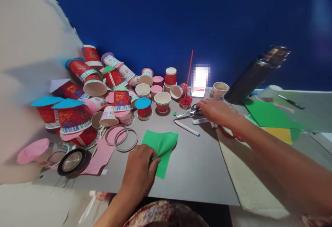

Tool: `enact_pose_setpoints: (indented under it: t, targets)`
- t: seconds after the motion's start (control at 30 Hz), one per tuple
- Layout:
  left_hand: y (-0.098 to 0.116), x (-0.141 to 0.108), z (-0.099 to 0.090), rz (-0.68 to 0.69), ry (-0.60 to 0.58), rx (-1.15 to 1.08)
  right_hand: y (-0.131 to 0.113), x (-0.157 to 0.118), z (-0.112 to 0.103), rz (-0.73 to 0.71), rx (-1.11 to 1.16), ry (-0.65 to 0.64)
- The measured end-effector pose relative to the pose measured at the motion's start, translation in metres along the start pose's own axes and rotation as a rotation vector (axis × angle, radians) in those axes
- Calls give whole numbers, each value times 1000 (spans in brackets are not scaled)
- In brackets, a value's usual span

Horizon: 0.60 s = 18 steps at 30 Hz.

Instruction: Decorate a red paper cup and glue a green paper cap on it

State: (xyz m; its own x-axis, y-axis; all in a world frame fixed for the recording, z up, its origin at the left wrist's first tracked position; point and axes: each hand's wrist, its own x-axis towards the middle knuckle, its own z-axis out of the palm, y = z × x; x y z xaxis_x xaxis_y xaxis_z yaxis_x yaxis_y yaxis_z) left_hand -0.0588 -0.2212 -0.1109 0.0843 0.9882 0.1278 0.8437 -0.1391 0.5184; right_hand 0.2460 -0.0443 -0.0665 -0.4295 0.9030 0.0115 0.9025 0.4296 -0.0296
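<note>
My left hand (141, 159) pinches a piece of green paper (162, 171) near the table's front edge, thumb and fingers closed on it. The paper is bent up in a curl, with a pale curved line drawn on it. Farther back and to the right, my right hand (214, 109) has its fingers closed at the black handles of the scissors (185, 115). The blades lie low over the table, slightly apart and pointing left. Just in front of them rest a white pen (188, 129) with a blue end and a small whitish tube (200, 121). A green scrap (174, 114) lies by the blade tips.
Many decorated paper cups (120, 101) crowd the left side. Two grey rings (126, 140), pink paper (100, 154) and a tape roll (74, 161) lie nearer. A red pot (185, 102), a lit phone (199, 78), a dark flask (249, 78) and green sheets (272, 114) stand or lie behind and right.
</note>
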Motion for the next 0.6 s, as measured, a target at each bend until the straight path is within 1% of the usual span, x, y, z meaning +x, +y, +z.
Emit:
enact_pose_setpoints:
  t: [0.1, 0.2, 0.23, 0.3, 0.33, 0.43, 0.53, 0.6]
  targets:
    - [-1, -3, -3, -81, 74, -139, 5, -12, -8, 55, 114, 63]
    - [4, -5, -9, -151, 78, -252, 5, -27, -9, 90, 294, 128]
    - [7, -4, -10, -164, 82, -293, 4, -33, -8, 106, 408, 139]
    - [11, -3, -12, -194, 109, -374, -2, -43, -2, 120, 654, 86]
    - [13, -3, -13, -212, 128, -415, -6, -47, 1, 171, 914, 46]
    - [18, 0, -13, -253, 183, -536, -21, -54, 9, 225, 1274, -84]
    - [23, 2, -10, -225, 228, -580, -34, -54, 15, 260, 1510, -124]
    - [26, 2, -7, -191, 242, -582, -40, -53, 20, 229, 1546, -123]
